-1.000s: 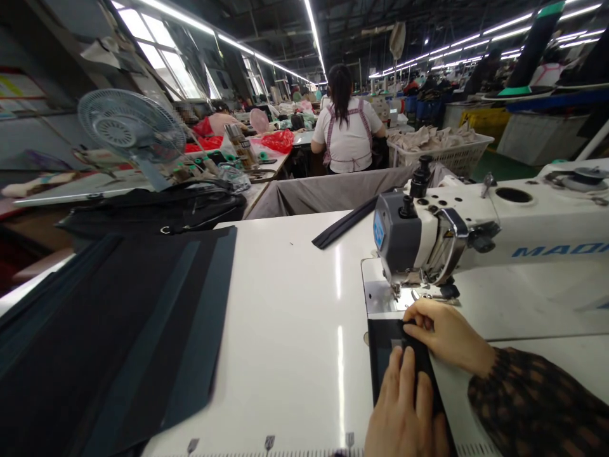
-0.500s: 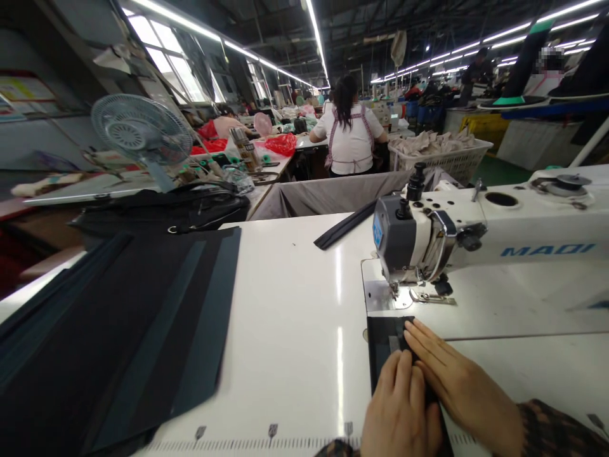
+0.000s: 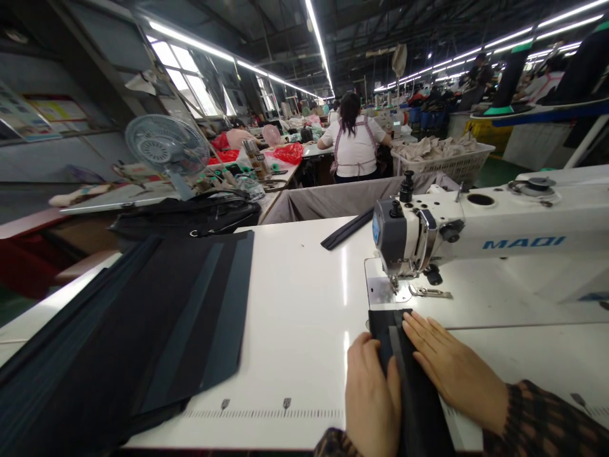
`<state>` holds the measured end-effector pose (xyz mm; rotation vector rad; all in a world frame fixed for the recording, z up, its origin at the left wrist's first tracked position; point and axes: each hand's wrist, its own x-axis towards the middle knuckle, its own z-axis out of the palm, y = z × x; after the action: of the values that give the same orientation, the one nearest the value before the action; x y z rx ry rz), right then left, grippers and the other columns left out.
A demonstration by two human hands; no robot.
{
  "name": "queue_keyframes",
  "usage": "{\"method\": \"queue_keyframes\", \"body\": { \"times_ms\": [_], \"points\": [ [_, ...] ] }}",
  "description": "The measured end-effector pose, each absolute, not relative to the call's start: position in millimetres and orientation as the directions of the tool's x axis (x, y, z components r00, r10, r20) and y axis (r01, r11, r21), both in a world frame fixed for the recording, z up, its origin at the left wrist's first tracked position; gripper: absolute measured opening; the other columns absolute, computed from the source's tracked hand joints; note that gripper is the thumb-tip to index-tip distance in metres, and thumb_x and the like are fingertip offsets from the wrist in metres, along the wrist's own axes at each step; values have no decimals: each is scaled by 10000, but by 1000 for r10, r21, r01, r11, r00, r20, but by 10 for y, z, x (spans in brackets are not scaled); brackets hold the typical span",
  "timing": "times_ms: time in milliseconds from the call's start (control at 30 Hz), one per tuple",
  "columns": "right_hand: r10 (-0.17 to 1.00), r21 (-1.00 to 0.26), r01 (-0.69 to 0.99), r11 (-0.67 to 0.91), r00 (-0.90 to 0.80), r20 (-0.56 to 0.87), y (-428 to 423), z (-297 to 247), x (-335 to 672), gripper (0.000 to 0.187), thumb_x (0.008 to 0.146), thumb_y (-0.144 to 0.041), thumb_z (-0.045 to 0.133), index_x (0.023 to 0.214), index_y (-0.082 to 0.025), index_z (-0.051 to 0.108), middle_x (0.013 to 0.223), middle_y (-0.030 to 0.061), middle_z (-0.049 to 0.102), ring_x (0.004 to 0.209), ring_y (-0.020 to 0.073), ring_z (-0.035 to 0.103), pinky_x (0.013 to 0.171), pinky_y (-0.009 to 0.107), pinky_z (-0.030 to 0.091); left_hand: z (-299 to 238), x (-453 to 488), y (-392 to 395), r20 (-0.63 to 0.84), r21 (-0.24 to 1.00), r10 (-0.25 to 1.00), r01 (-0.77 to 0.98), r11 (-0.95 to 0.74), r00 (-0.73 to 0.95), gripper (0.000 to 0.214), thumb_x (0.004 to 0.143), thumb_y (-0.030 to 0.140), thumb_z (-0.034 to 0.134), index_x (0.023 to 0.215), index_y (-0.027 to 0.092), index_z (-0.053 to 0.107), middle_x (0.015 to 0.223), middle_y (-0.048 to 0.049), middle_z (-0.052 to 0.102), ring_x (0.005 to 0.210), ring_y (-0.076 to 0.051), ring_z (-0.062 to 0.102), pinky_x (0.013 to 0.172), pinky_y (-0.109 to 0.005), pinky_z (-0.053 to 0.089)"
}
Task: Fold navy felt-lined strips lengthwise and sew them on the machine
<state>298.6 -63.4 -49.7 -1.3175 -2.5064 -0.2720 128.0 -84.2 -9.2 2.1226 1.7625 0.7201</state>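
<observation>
A folded black fabric strip (image 3: 413, 393) lies lengthwise on the white table, its far end just in front of the sewing machine's needle plate (image 3: 380, 289). A narrow grey band runs along its upper face. My left hand (image 3: 373, 387) grips the strip's left edge, fingers curled and thumb resting on top. On the right edge, my right hand (image 3: 450, 362) lies flat with its fingers stretched out towards the machine. The sewing machine (image 3: 404, 235) stands directly beyond both hands, and the strip is not under its presser foot.
Dark fabric panels (image 3: 190, 317) are stacked on the left of the table (image 3: 295, 304). Another black strip (image 3: 347, 228) lies behind the machine head. Further off are a fan (image 3: 166, 146), a seated person (image 3: 354, 143) and a white basket (image 3: 442, 158) of beige cloth.
My left hand has moved left, off the strip's middle to its left edge, uncovering the grey band. My right hand stays at the right edge. The camera view has shifted slightly.
</observation>
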Motion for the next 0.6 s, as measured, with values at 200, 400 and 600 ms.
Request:
{"method": "queue_keyframes", "body": {
  "times_ms": [200, 400, 600],
  "points": [
    [770, 24, 836, 549, -517, 374, -631, -534, 2951, 436, 879, -238, 344, 1285, -79, 358, 1323, 113, 359, 1227, 225, 305, 973, 399, 376, 20, 1294, -750, -26, 638, 992, 766, -76, 120, 246, 850, 258, 377, 1045, 165, 496, 929, -70, 607, 888, -195, 574, 765, -302, 443],
    [786, -5, 845, 534, -494, 373, -638, -521, 2933, 435, 878, -227, 342, 1290, -91, 352, 1334, 108, 343, 1228, 218, 305, 977, 388, 373, -56, 1421, -570, -53, 521, 999, 854, 19, 10, 199, 853, 232, 361, 888, 143, 535, 764, -72, 621, 752, -201, 595, 640, -273, 413],
    [805, -73, 849, 523, -463, 371, -636, -482, 2927, 430, 874, -225, 348, 1286, -100, 360, 1318, 105, 370, 1227, 213, 307, 978, 394, 371, -8, 1536, -617, -48, 300, 998, 953, -29, 46, 202, 866, 200, 344, 904, 163, 539, 806, -59, 612, 721, -192, 612, 597, -260, 427]
  ]
}}
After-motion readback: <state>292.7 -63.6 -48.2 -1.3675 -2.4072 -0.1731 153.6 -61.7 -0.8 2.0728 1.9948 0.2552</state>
